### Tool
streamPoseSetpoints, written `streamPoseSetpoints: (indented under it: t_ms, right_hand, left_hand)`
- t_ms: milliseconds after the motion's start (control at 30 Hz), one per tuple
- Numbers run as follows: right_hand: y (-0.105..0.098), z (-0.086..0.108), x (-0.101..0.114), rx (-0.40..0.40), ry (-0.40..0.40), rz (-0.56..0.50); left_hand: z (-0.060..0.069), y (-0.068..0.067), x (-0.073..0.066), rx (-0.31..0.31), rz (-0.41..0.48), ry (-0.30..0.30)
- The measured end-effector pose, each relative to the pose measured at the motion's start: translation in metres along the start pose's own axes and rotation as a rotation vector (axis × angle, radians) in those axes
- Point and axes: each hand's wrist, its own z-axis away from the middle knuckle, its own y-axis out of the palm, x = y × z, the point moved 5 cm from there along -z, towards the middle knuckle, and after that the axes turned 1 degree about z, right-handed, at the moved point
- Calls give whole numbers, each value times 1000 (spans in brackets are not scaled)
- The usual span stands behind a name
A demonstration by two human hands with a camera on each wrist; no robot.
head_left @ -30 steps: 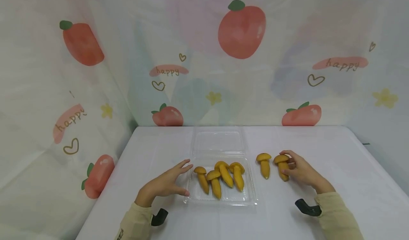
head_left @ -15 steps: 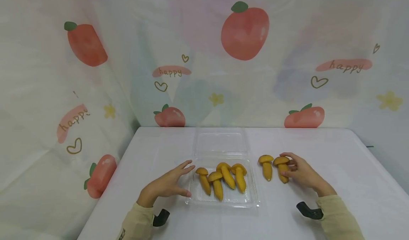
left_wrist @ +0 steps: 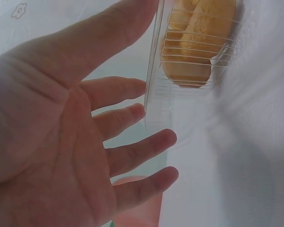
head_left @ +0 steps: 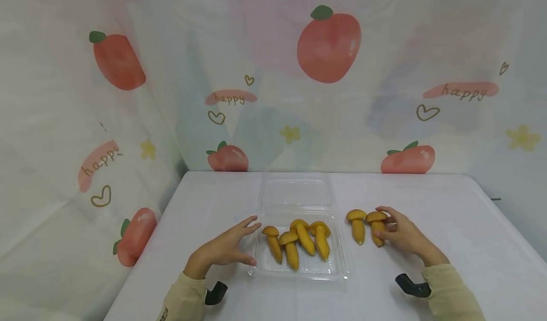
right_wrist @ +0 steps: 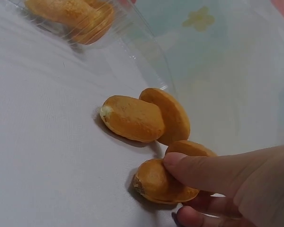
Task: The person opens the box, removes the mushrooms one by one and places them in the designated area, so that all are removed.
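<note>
Pinching one yellow mushroom (head_left: 376, 224) with the right hand (head_left: 403, 234), on the tabletop (head_left: 273, 303) right of the clear box (head_left: 314, 268); with the left hand (head_left: 224, 247) spread beside that box. Could knock the neighbouring mushroom (head_left: 357, 227) if dragged leftward, for lack of space.

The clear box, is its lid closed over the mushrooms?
No, the lid lies folded open at the far side of the clear box, leaving the four yellow mushrooms inside uncovered.

Mushrooms (head_left: 356, 231) yellow-orange; box (head_left: 301, 277) clear; table (head_left: 359, 292) white.
Backdrop (head_left: 265, 31): pale pastel, printed red fruit (head_left: 329, 48), yellow flowers (head_left: 290, 134). Sleeves (head_left: 452, 290): beige.
</note>
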Motion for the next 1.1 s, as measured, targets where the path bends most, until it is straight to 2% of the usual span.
streamPoseSetpoints:
  t_ms: [200,433,767,900,1100]
  right_hand:
    - [-4,-1,-2,23,60,39]
    - [-9,1,-5,35,102,66]
    - [-26,12,11,-56,29,123]
    - [-25,13,22,-78,9,116]
    - [-21,18,40,-104,-62,113]
  left_hand:
    - [-1,0,0,4,2,0]
    - [0,1,2,7,13,-29]
    - [-1,0,2,10,-2,-18]
    - [-1,0,3,10,0,-15]
    - [-1,1,4,15,5,-16]
